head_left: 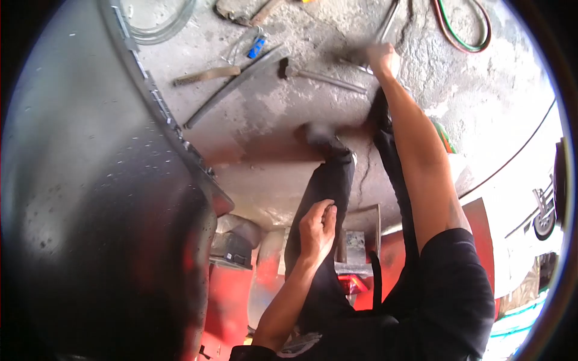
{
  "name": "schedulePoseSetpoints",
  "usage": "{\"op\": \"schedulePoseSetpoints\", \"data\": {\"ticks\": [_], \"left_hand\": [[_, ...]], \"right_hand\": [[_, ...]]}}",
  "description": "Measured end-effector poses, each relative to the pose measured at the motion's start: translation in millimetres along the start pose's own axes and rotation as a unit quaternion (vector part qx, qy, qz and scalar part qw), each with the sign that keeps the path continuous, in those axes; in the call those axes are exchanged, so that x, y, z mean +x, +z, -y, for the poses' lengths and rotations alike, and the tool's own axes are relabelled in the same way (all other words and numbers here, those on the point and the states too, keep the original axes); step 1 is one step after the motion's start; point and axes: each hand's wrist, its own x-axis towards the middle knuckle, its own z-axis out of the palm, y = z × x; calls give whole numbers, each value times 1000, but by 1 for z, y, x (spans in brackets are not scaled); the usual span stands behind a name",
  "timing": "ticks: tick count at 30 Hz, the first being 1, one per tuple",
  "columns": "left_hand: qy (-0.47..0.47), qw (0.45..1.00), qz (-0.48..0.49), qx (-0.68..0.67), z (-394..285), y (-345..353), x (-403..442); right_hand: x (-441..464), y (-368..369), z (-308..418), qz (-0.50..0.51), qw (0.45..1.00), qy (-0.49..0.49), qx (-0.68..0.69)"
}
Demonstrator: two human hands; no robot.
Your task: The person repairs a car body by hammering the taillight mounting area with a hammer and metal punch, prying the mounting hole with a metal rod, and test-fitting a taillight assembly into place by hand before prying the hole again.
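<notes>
My left hand [318, 231] is above the thigh of my black trousers, its fingers curled together; whether a small dark thing sits between the fingertips is unclear. Far forward at the top, my right hand [383, 58] is closed low over the concrete floor, beside a dark, blurred thing [359, 57]; what it grips is smeared. A thin metal rod [389, 21] runs up from that hand. Left of it, a hammer [328, 80] lies on the floor, near a long dark bar [232, 87] and a wooden-handled tool [208, 76].
A large dark curved panel [108, 198] fills the left side. Beyond the tools are a blue item [256, 47], a coiled clear hose [159, 33] and a red and green hose [463, 45]. Red panels [229, 301] and a metal-framed box [356, 243] are near my legs.
</notes>
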Motion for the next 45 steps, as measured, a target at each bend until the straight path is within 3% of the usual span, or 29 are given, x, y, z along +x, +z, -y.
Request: {"op": "schedulePoseSetpoints", "data": {"ticks": [1, 4, 5, 7, 8, 9, 11, 12, 13, 14, 15, 16, 18, 19, 20, 21, 22, 26, 28, 32, 34, 36, 39, 42, 43, 45], "left_hand": [[11, 1000, -16, 7, 3, 0, 6], [20, 999, -44, 24, 13, 3, 0], [-13, 999, -28, 15, 7, 0, -2], [2, 998, -44, -34, 25, 12, -7], [26, 997, -49, -45, 30, 15, -12], [-6, 994, -18, -109, 27, 15, -17], [-142, 943, 40, -298, 17, 13, -37], [-158, 914, 73, -365, 3, 8, -51], [-175, 881, 103, -428, -9, 1, -66], [-195, 842, 128, -487, -21, -10, -85], [-178, 828, 146, -511, -36, -15, -103], [-146, 813, 240, -510, -21, -26, -115], [-171, 780, 260, -543, -5, -33, -145], [-211, 792, 185, -543, -16, -34, -168], [-219, 786, 205, -541, -17, -44, -184], [-202, 825, 167, -500, -37, -58, -206], [-183, 860, 130, -457, -61, -73, -221], [-53, 858, 101, -501, -93, -117, -245], [-39, 841, 70, -534, -118, -143, -249], [28, 835, 20, -549, -136, -185, -240], [34, 813, -19, -581, -141, -197, -237], [48, 802, -38, -594, -149, -207, -240], [64, 793, -43, -604, -166, -216, -253], [77, 774, -32, -628, -191, -218, -265], [84, 766, -28, -637, -197, -217, -268], [81, 741, -24, -666, -210, -214, -273]], "right_hand": [[-11, -19, 11, -25, 999, -20, 17], [-72, -96, 45, -2, 988, 57, 142], [-88, -94, 31, -14, 987, -4, 159], [-155, -156, 52, 95, 941, 46, 323], [-194, -189, 66, 75, 957, -12, 281], [-233, -180, 59, 88, 876, 90, 465], [-311, -230, 56, 187, 880, -3, 436], [-354, -257, 65, 217, 836, 24, 504], [-390, -284, 75, 222, 863, 19, 453], [-421, -325, 87, 291, 859, 42, 419], [-458, -345, 93, 268, 852, 47, 448], [-487, -367, 102, 274, 845, 40, 458], [-538, -376, 101, 229, 841, 57, 488], [-554, -387, 102, 204, 857, 42, 472], [-574, -398, 105, 187, 868, 29, 459], [-590, -411, 110, 200, 854, 29, 479], [-604, -414, 108, 211, 834, 13, 510], [-641, -492, 121, 189, 853, -28, 486], [-651, -532, 119, 180, 874, -40, 449], [-654, -623, 104, 180, 873, -174, 418], [-650, -648, 90, 144, 868, -313, 358], [-650, -680, 87, 164, 855, -347, 349], [-650, -721, 92, 113, 880, -373, 272], [-638, -716, 76, 13, 849, -406, 337], [-632, -723, 77, 19, 822, -427, 376], [-624, -740, 72, 141, 825, -353, 417]]}}
